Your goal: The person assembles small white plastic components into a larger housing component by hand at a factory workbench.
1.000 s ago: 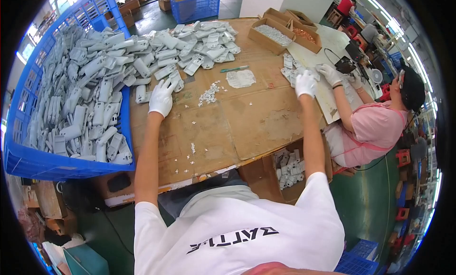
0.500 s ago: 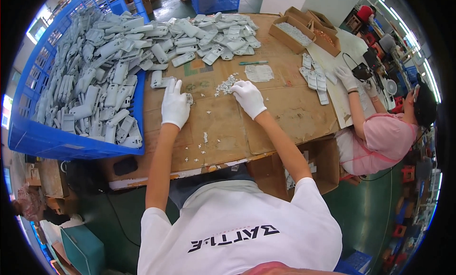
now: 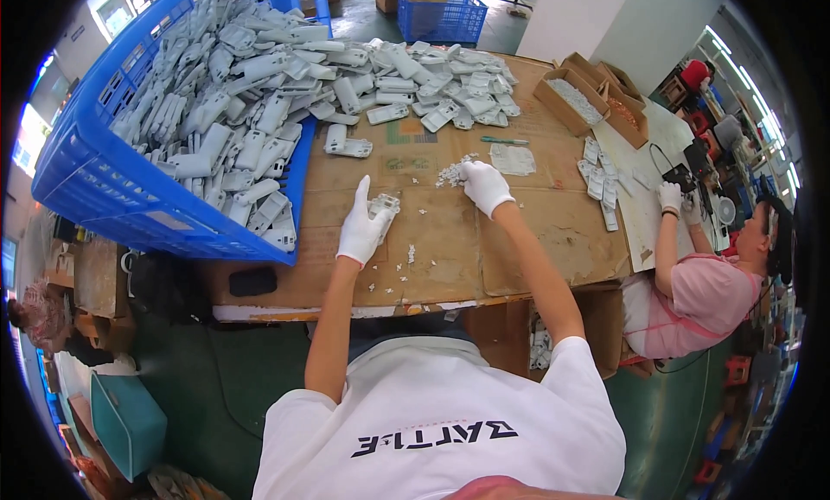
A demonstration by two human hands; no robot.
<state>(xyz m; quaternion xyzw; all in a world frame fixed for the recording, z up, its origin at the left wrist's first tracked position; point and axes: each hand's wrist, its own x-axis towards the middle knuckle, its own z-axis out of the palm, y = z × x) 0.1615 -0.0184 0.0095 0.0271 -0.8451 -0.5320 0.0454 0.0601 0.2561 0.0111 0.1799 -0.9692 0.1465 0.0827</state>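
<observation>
My left hand (image 3: pixel 360 227), in a white glove, holds a pale plastic housing (image 3: pixel 386 207) between thumb and fingers above the cardboard-covered table (image 3: pixel 536 241). The housing's hollow side faces up. My right hand (image 3: pixel 487 189), also gloved, rests at a pile of tiny white plastic parts (image 3: pixel 450 173), fingertips drawn together at its right edge; whatever they pinch is too small to make out. Two more housings (image 3: pixel 347 146) lie beyond my left hand. A few loose tiny parts (image 3: pixel 411 254) are scattered nearer to me.
A blue crate (image 3: pixel 173 208) heaped with housings stands at the left, and more housings (image 3: pixel 441 81) spread along the far side. A pen (image 3: pixel 505 140), a paper scrap (image 3: pixel 513 160) and small cardboard boxes (image 3: pixel 566 101) sit beyond my right hand. A gloved co-worker (image 3: pixel 705 297) sits at the right.
The view has shifted, so the table appears farther right. My left hand has drawn closer to me and turned, now showing the housing's hollow side. My right hand stays at the pile.
</observation>
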